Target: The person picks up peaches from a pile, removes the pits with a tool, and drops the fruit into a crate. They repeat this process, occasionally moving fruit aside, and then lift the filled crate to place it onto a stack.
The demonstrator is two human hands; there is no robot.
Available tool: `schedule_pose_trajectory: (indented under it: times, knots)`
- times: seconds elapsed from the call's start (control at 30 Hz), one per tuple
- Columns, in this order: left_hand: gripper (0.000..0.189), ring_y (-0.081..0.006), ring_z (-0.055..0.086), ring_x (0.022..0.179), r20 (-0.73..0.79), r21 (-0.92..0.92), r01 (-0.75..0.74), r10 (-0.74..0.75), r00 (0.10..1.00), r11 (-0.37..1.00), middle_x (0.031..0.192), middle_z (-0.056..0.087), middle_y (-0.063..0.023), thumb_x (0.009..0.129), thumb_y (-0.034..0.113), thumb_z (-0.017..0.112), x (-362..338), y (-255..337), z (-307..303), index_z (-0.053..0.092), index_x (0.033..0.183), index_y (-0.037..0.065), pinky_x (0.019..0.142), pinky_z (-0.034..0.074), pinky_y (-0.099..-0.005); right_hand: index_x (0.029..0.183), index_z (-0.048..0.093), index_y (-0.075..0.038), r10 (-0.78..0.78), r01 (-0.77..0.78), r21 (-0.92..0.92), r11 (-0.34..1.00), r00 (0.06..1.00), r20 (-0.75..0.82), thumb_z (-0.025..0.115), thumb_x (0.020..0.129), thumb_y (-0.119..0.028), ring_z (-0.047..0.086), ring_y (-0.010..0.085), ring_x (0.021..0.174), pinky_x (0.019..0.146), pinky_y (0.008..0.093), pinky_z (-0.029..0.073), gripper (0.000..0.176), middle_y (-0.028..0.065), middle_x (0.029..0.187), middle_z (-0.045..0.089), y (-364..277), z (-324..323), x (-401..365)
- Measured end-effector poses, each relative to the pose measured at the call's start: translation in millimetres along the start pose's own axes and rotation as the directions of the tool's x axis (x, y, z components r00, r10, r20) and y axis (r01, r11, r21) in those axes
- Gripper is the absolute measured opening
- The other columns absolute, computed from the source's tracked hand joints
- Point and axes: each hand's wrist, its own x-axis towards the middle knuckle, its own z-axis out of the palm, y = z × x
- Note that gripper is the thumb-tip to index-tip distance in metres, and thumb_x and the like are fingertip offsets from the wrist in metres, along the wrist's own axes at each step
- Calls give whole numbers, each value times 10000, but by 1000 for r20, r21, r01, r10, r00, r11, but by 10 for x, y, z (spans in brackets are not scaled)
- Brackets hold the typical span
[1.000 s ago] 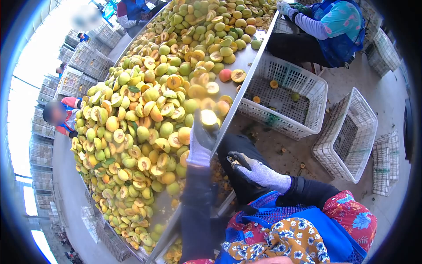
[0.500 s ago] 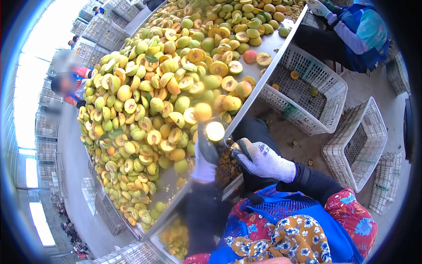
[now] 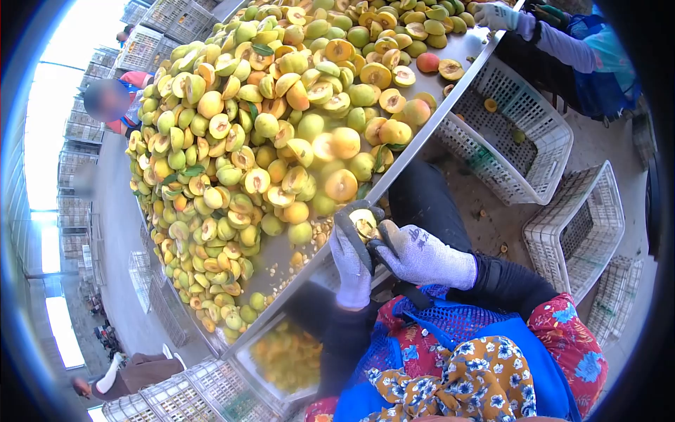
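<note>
My left hand (image 3: 353, 253), in a grey-white glove with a dark palm, holds a halved yellow peach (image 3: 363, 219), cut face up. My right hand (image 3: 429, 254), gloved alike, is closed close beside it, its fingertips at the fruit. It grips a small pitting tool, mostly hidden by the fingers; its metal end is at the peach's cut face. Just beyond my hands a big heap of yellow-green peaches (image 3: 267, 126), many halved, covers the metal table (image 3: 281, 254). Small pale bits (image 3: 285, 271) lie near its edge.
Right of the table are a white plastic crate (image 3: 517, 126) with a few fruit pieces and another crate (image 3: 576, 225). A container of cut peaches (image 3: 285, 359) stands below the edge at lower left. A co-worker's gloved hand (image 3: 494, 15) is at the far table edge.
My left hand has drawn back from the heap's edge toward my right hand, bringing the peach half to the tool. The view has shifted slightly. The co-worker's hand is now over the table edge.
</note>
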Motion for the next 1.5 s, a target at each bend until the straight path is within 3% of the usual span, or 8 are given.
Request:
schedule_pose_trajectory:
  times: [0.27, 0.37, 0.5, 0.73, 0.83, 0.97, 1.3, 1.5]
  knots:
    - [478, -179, 614, 841, -88, -158, -13, -1, 996, 987, 964, 640, -118, 1063, 416, 346, -117, -200, -90, 546, 1149, -9, 776, 517, -300, 920, 575, -45, -45, -351, 857, 376, 917, 396, 462, 1024, -412, 448, 87, 492, 436, 238, 363, 397, -17, 609, 467, -53, -37, -1]
    - [495, -182, 622, 848, -9, -161, 25, -26, 1000, 987, 979, 644, -124, 1061, 432, 343, -138, -155, -176, 557, 1126, -10, 760, 521, -299, 946, 554, -42, -414, -745, 554, -371, 667, 620, 451, 1018, -435, 401, 90, 394, 357, 218, 318, 413, 5, 579, 474, 190, 159, 89]
    - [526, -179, 635, 898, -56, 61, 58, -55, 997, 996, 1028, 648, -113, 1058, 445, 324, -153, -171, -284, 577, 1124, -10, 795, 527, -298, 981, 554, -16, -596, -772, 333, -541, 631, 496, 414, 1025, -446, 401, 104, 348, 322, 220, 317, 454, 8, 541, 451, 255, 220, 106]
    - [310, -198, 653, 879, -383, 286, 262, -140, 913, 922, 1003, 669, -84, 1017, 291, 497, -720, -160, -1290, 609, 1141, 30, 766, 527, -318, 960, 563, -50, 5, -696, 717, 50, 718, 696, 474, 1021, -380, 435, 81, 423, 383, 226, 343, 347, -20, 602, 474, 190, 82, 47]
    - [330, -339, 674, 912, -396, 914, 385, 70, 916, 128, 1039, 678, -177, 985, 320, 525, -1383, -74, -2036, 606, 1165, 56, 754, 543, -426, 943, 553, -63, 171, -593, 641, 488, 785, 596, 494, 1023, -326, 432, 59, 469, 421, 227, 338, 281, -38, 615, 459, 211, 258, 38]
    - [477, -363, 656, 954, -756, 591, 740, 100, 647, -320, 1070, 669, -200, 936, 442, 545, -1594, 77, -2473, 598, 1194, 44, 835, 518, -449, 908, 524, -69, 180, -555, 505, 661, 771, 611, 486, 1029, -302, 412, 45, 488, 430, 235, 328, 266, -47, 619, 444, 71, 389, 95]
    - [459, -255, 670, 879, -468, 850, 482, -116, 876, 211, 973, 691, -161, 873, 386, 634, -649, -449, -3345, 631, 1110, -6, 750, 531, -359, 890, 532, -45, 166, -411, 432, 803, 850, 500, 522, 1008, -272, 428, 65, 588, 531, 271, 376, 256, -25, 639, 466, 49, 548, 82]
    - [356, -127, 593, 669, -625, -75, 273, -258, 737, 959, 852, 605, -31, 901, 301, 628, -865, -537, -3191, 603, 1150, 47, 554, 476, -235, 913, 540, -41, 123, -360, 392, 847, 849, 514, 517, 1007, -246, 446, 65, 609, 540, 276, 380, 226, -12, 667, 493, -133, 512, 106]
